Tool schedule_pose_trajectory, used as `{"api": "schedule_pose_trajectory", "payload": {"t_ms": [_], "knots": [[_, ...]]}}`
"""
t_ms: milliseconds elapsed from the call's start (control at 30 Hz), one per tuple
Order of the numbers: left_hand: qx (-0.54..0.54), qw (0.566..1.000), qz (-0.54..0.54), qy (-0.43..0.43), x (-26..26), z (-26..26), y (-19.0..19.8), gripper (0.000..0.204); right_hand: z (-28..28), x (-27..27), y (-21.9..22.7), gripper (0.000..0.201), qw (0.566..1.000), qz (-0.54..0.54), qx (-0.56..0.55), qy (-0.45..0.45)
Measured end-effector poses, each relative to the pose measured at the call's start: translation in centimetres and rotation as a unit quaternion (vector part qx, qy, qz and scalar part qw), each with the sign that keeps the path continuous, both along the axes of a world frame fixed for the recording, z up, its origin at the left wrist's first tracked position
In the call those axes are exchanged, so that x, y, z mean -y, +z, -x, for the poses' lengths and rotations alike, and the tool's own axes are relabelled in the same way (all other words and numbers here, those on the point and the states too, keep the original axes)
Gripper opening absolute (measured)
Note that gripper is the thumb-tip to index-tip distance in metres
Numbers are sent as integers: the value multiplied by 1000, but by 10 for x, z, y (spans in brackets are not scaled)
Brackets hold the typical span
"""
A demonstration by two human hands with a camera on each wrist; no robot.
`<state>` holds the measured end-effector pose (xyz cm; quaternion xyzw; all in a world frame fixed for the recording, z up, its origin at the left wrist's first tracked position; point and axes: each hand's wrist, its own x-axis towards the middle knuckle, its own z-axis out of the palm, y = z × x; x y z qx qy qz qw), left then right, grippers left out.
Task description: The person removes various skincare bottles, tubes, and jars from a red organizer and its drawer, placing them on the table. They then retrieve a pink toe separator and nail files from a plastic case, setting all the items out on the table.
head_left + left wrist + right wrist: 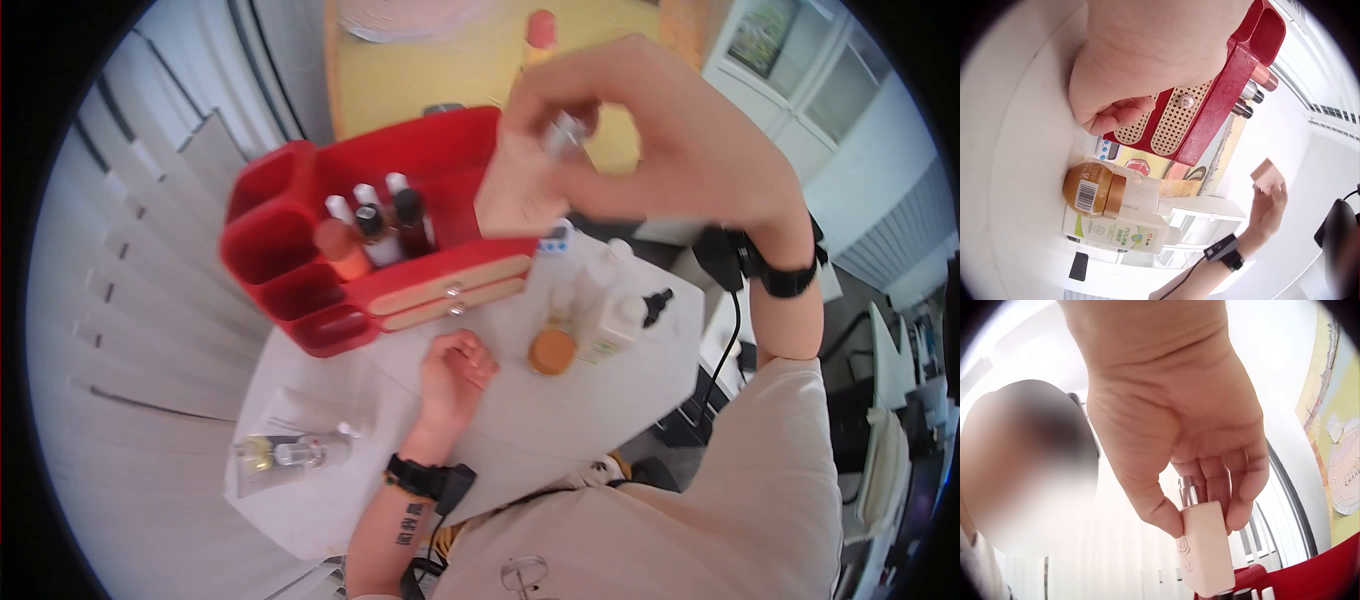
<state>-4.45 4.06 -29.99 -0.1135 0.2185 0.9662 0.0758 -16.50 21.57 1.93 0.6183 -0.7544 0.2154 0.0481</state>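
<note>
My right hand is raised over the right side of a red desktop organizer. Thumb and fingers pinch a pale pink, square-sided bottle with a silver spray top. In the right wrist view the bottle hangs upright below the palm, its base overlapping the organizer's rim. My left hand rests on the white table just in front of the drawers, fingers loosely curled and holding nothing. Inside the organizer stand several small bottles, one with an orange-red body, others with black caps.
On the table's right stand an amber bottle and a white labelled bottle. Clear bottles lie at the left front. White pleated curtains hang on the left; a yellow picture is behind.
</note>
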Motion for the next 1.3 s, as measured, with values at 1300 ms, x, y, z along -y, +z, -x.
{"api": "schedule_pose_trajectory", "payload": {"t_ms": [1300], "knots": [[-17, 999, 44, 4, -1, 1, 12, 24, -36, -192, -207, 27, 890, -71, 178, -413]]}}
